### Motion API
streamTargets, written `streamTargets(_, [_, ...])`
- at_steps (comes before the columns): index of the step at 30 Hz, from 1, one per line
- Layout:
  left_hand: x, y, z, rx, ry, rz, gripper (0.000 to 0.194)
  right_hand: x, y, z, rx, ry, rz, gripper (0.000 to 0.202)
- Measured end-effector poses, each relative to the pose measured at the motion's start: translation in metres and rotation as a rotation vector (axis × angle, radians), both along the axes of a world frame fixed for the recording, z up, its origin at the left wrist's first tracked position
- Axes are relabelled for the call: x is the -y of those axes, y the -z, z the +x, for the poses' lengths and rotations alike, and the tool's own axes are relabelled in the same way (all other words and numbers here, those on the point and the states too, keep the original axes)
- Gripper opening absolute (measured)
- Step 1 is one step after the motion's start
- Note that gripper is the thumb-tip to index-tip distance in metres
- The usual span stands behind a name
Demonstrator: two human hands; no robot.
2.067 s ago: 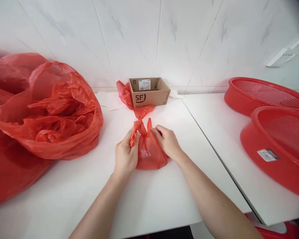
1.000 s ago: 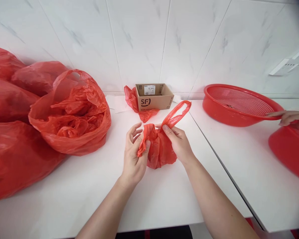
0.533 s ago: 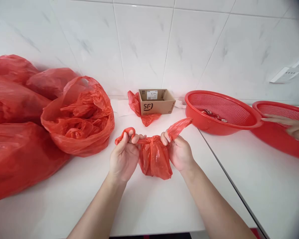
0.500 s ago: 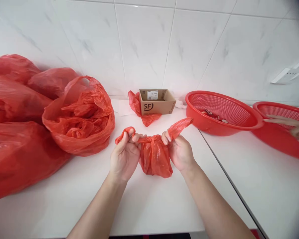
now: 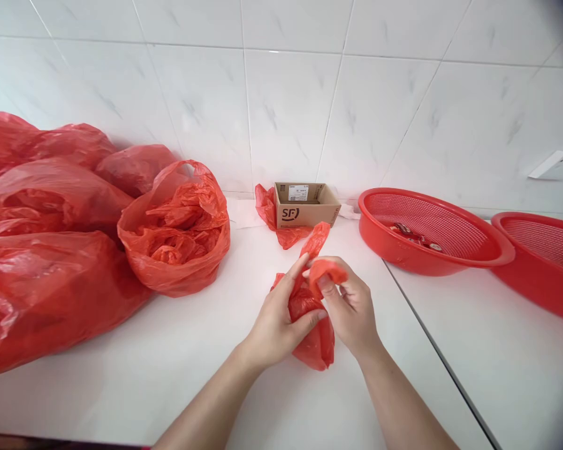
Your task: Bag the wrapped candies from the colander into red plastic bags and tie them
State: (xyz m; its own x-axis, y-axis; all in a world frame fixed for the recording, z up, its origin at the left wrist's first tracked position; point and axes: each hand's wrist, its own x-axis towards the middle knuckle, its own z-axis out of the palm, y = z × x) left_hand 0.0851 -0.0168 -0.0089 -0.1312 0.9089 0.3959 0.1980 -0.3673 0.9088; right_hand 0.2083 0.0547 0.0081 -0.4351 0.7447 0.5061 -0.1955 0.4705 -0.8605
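Between my hands is a small red plastic bag point(image 5: 313, 340), gathered at the top, with its lower part hanging just over or resting on the white table; I cannot tell which. My left hand point(image 5: 281, 319) grips the bag at its neck, thumb across the front and fingers behind. In my right hand point(image 5: 354, 306) one twisted end of the bag is pinched between thumb and fingers. Another loose end of the bag sticks up past my left fingertips. The knot area is partly hidden by my fingers, and what the bag contains does not show.
Big filled red bags point(image 5: 51, 294) crowd the left side, beside an open red bag point(image 5: 178, 262) holding smaller red bundles. A cardboard box point(image 5: 307, 215) stands by the tiled wall. Right of it are a red basket point(image 5: 431, 262) with small items inside and a second red basket point(image 5: 539, 275).
My hands have come together; the bag's ends, earlier pulled apart sideways, are now crossed close at its neck. The view has shifted left, and another person's hand at the far basket has left view.
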Motion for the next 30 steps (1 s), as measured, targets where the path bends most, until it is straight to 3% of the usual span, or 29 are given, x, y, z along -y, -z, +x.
streamTargets(3, [0.000,0.001,0.005,0.003,-0.025,-0.075,0.072,0.000,-0.001,-0.001,0.037,0.027,-0.127,0.019])
streamTargets(8, [0.001,0.004,0.004,-0.001,-0.011,-0.114,0.087,-0.008,-0.002,-0.002,-0.119,-0.236,-0.555,0.020])
streamTargets(13, [0.000,0.007,0.006,-0.103,0.047,-0.122,0.098,-0.008,-0.016,0.010,-0.339,-0.415,-0.597,0.019])
streamTargets(18, [-0.005,0.000,0.017,-0.447,0.002,-0.097,0.087,-0.008,-0.029,0.028,-0.476,-0.334,-0.565,0.020])
streamTargets(22, [-0.014,-0.026,0.025,-0.665,0.037,-0.150,0.053,-0.017,-0.029,0.040,-0.522,-0.170,-0.499,0.018])
streamTargets(26, [-0.018,-0.076,0.016,-0.617,0.387,-0.384,0.027,-0.038,-0.017,0.046,-0.537,0.034,-0.564,0.012])
streamTargets(28, [-0.008,-0.103,0.004,-0.518,0.522,-0.448,0.017,-0.049,-0.007,0.045,-0.463,0.006,-0.658,0.015])
streamTargets(30, [0.014,-0.126,-0.013,-0.414,0.516,-0.484,0.010,-0.055,0.002,0.040,-0.399,-0.086,-0.674,0.021])
